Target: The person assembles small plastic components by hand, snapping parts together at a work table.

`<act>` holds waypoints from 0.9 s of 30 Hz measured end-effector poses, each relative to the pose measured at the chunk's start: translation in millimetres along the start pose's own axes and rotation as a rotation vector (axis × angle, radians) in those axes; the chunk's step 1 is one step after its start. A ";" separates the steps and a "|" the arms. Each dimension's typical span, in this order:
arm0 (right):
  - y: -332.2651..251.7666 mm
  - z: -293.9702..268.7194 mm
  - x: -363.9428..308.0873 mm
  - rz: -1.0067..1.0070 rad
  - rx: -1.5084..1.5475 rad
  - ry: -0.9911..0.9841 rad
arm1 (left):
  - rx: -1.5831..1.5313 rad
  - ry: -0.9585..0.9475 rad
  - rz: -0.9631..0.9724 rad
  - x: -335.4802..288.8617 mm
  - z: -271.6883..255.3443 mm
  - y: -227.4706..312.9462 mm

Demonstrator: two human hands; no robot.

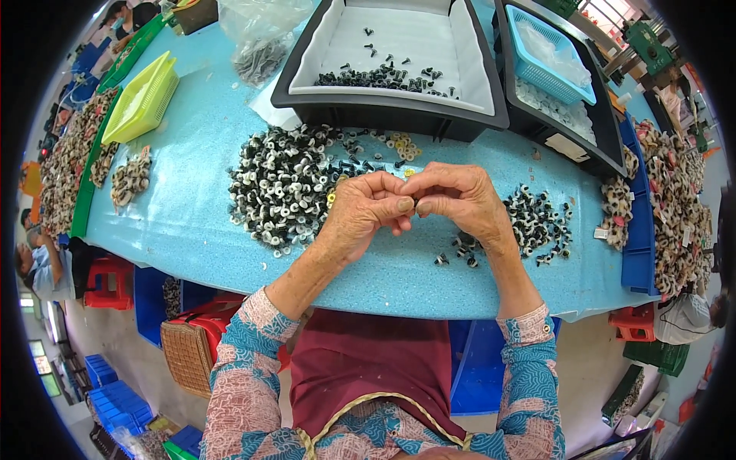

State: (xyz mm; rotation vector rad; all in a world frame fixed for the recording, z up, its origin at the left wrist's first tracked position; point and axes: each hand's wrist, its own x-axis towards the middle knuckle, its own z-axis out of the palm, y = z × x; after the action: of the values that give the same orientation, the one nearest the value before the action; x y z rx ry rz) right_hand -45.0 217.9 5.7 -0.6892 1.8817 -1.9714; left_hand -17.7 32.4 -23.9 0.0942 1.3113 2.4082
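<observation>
My left hand (pixel 359 215) and my right hand (pixel 466 205) meet above the front middle of the table, fingertips pinched together. Between them shows a sliver of something small and dark, mostly hidden by the fingers. To the left lies a large heap of small black stemmed pieces with white rings (pixel 280 184). A smaller pile of similar black-and-white pieces (pixel 537 222) spreads beyond my right wrist. Just behind the fingers are several loose yellowish rings (pixel 402 146) and scattered black stemmed pieces.
A black tray (pixel 391 113) lined in white holds black stemmed pieces at the back. Beside it stands another black tray with a light-blue basket (pixel 552 61). A yellow-green basket (pixel 142 100) is at left. Blue bins (pixel 639 222) and furry patterned items (pixel 678 207) line the right.
</observation>
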 end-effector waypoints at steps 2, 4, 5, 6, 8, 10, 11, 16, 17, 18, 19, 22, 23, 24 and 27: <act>-0.8 0.9 0.4 -0.027 -0.049 -0.032 | 0.014 0.006 -0.015 -1.5 2.0 2.2; 0.3 1.1 -0.8 0.016 0.004 -0.042 | 0.164 -0.001 0.000 -2.9 6.4 5.7; 0.8 0.1 -0.9 0.017 0.006 -0.040 | 0.165 -0.001 -0.003 -4.6 10.0 8.7; 1.2 -2.3 -0.8 0.020 0.002 -0.016 | 0.251 0.115 0.115 -7.1 16.8 14.8; 4.0 -8.7 1.0 -0.093 -0.063 0.057 | 0.308 0.332 0.363 -7.8 17.9 17.2; 5.4 -11.7 1.6 -0.059 -0.014 0.107 | 0.284 0.434 0.520 -7.3 11.6 23.3; 5.4 -12.9 1.2 -0.025 0.032 0.155 | 0.288 0.457 0.562 -10.0 8.1 29.0; 6.8 -24.6 0.5 0.014 -0.033 0.220 | 0.690 0.451 0.544 -10.1 -8.8 40.9; 7.3 -27.3 -0.3 0.016 -0.055 0.230 | 0.880 0.432 0.508 -8.4 -14.4 40.0; 8.3 -28.4 0.0 0.017 -0.075 0.235 | 0.904 0.457 0.498 -7.9 -18.6 39.5; 8.9 -29.1 1.5 0.012 -0.075 0.235 | 0.906 0.456 0.502 -4.6 -22.8 41.8; 12.6 -31.1 5.1 0.003 -0.141 0.301 | 1.347 0.213 0.738 16.1 -24.7 53.2; 15.0 -31.8 5.1 0.020 -0.151 0.333 | 1.346 0.208 0.742 26.3 -25.3 52.8; 16.4 -32.5 5.6 0.036 -0.160 0.364 | 1.422 0.131 0.776 37.2 -25.7 51.9; 19.3 -33.3 8.3 -0.073 -0.231 0.398 | 1.595 0.014 0.736 50.8 -25.0 48.9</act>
State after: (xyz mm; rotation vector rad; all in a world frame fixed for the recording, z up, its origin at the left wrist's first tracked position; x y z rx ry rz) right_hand -72.0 239.6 -12.9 -0.4507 2.3759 -2.0764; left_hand -85.6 7.8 -4.3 1.0850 3.1675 1.0155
